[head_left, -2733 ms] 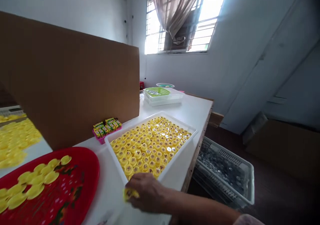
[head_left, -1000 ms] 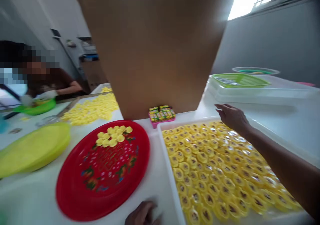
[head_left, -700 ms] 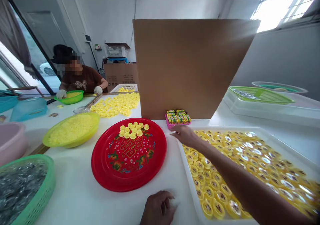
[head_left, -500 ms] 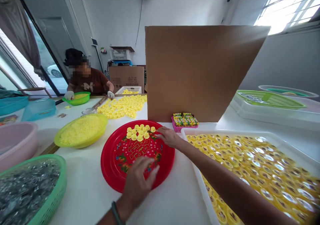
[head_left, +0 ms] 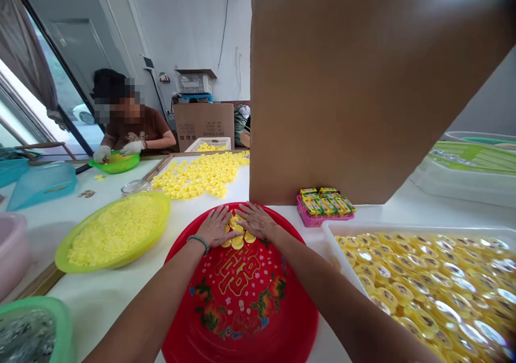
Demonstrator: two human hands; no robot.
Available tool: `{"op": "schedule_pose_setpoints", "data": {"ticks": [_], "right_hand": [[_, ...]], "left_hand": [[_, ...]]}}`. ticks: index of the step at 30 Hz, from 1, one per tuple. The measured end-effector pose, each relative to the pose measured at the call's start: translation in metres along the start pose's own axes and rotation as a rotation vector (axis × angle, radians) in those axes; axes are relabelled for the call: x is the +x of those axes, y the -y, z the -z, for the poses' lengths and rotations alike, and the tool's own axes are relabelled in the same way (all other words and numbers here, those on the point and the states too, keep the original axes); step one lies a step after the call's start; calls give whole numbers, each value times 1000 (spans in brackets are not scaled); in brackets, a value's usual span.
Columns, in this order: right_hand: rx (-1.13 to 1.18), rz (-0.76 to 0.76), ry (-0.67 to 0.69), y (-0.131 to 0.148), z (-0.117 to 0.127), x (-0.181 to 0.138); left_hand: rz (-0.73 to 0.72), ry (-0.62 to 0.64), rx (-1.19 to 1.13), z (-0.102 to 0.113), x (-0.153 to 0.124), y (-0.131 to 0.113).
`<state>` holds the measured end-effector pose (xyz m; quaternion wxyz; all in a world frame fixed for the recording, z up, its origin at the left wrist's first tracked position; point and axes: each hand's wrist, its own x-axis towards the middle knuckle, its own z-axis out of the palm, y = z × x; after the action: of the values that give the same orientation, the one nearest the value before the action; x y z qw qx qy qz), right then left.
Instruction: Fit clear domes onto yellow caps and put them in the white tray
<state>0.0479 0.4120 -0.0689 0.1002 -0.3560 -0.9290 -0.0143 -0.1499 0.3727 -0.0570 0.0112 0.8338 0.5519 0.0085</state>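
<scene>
Covering small heap of round yellow plastic caps on round red plastic tray, left hand and right hand pressing down flat, each grip spread, pinching nothing, fingertips nearly meeting over heap.

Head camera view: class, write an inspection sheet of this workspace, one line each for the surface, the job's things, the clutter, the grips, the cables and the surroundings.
Surface: white table top.
Job's things: round red plastic tray holding yellow plastic caps; white plastic tray to its right, filled with more caps.
Clutter: pink tray of small yellow-green packets; yellow-green basin of yellow granules.
Grips: bare left hand and bare right hand, both open, palms down on the caps.
Cables: thin dark cable on the far wall.
Surroundings: brown cardboard sheet; gloved co-worker at the far table end.
</scene>
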Motion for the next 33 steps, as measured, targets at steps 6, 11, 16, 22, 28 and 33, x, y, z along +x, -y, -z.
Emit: {"op": "schedule_pose_setpoints", "data": {"ticks": [6,11,16,22,28,33], "right_hand": [[64,-60,-15,1,-14,-6],[81,-102,28,12,-14,-18],[60,-91,28,34,-12,-43],[68,-96,52,79,0,-90],[89,-88,90,121,18,-136],[138,-127,61,139,42,-164]], "left_hand": [[18,-19,-24,-19,4,0],[42,8,-62,-18,-12,-13],[47,16,-67,-15,-40,-32],[33,40,-69,-14,-96,-61],[27,108,-121,-7,-149,-95],[47,142,-150,-3,-172,-111]]}}
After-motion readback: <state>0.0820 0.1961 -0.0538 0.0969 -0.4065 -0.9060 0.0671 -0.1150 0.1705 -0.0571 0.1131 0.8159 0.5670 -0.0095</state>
